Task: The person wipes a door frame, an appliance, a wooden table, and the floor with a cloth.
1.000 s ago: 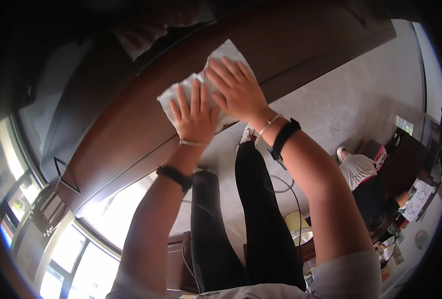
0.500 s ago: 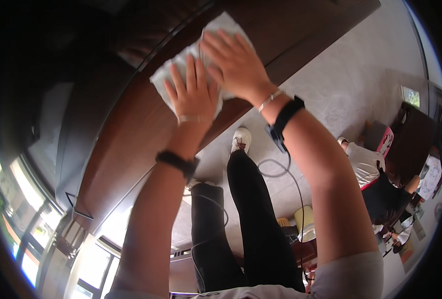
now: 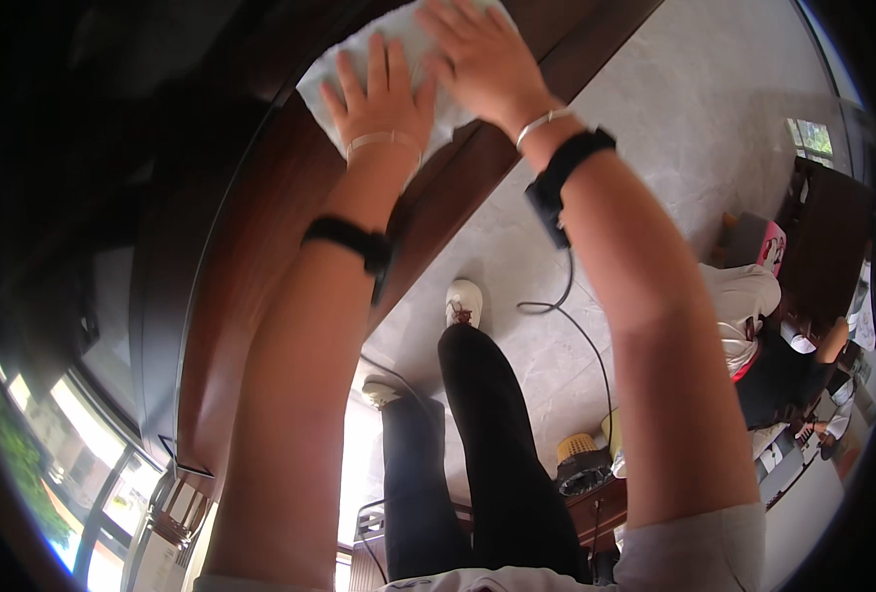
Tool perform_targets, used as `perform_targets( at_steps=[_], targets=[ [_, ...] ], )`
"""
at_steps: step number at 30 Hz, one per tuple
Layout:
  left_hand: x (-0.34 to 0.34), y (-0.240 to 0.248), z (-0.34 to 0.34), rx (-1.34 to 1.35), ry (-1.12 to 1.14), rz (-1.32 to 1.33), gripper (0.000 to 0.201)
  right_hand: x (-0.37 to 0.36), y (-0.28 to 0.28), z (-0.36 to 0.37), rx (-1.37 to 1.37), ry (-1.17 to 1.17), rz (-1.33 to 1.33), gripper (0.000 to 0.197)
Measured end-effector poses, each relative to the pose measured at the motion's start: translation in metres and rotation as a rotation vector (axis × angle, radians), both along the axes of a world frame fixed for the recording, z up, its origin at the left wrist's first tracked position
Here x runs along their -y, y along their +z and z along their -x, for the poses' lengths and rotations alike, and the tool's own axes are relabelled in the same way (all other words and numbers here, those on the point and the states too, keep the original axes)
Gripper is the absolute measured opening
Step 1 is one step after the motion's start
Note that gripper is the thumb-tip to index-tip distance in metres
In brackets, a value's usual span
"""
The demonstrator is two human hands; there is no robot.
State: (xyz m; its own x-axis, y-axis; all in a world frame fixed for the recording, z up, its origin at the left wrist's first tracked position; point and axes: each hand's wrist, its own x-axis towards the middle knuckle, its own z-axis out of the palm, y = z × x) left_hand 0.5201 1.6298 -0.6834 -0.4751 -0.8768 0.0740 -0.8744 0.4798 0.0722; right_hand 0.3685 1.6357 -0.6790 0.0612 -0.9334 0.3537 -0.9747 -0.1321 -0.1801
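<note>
A white cloth [image 3: 321, 71] lies spread on a dark reddish-brown wooden surface [image 3: 250, 257] at the top of the view. My left hand [image 3: 383, 104] rests flat on it, palm down, with the fingers spread. To its right, my right hand [image 3: 485, 64] also presses on the cloth with fingers stretched out; it is slightly blurred and its fingertips reach the upper edge of the picture. A thin band and a black strap circle each wrist. From the right strap hangs a dark cable [image 3: 584, 345].
Beyond the wood's left edge stands a dark glossy panel [image 3: 92, 217]. My legs and shoes stand on the grey floor [image 3: 546, 266]. At right another person in dark clothes [image 3: 778, 380] is near a dark wooden table [image 3: 833, 232]. A yellow basket [image 3: 578, 446] stands behind my legs.
Both hands and the cloth have slid farther away along the wood, toward the top of the picture. The whole view has shifted a little as well.
</note>
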Motion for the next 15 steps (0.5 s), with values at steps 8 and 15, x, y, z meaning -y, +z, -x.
perform_targets(
  at_steps=[8,15],
  targets=[
    [-0.065,0.017,-0.013,0.15,-0.075,-0.151,0.064,-0.059,0.018,-0.003,0.152,0.156,-0.106,0.045],
    [-0.001,0.013,0.025,0.043,-0.183,-0.068,0.061,-0.017,0.009,0.027,-0.105,0.155,-0.027,0.045]
  ],
)
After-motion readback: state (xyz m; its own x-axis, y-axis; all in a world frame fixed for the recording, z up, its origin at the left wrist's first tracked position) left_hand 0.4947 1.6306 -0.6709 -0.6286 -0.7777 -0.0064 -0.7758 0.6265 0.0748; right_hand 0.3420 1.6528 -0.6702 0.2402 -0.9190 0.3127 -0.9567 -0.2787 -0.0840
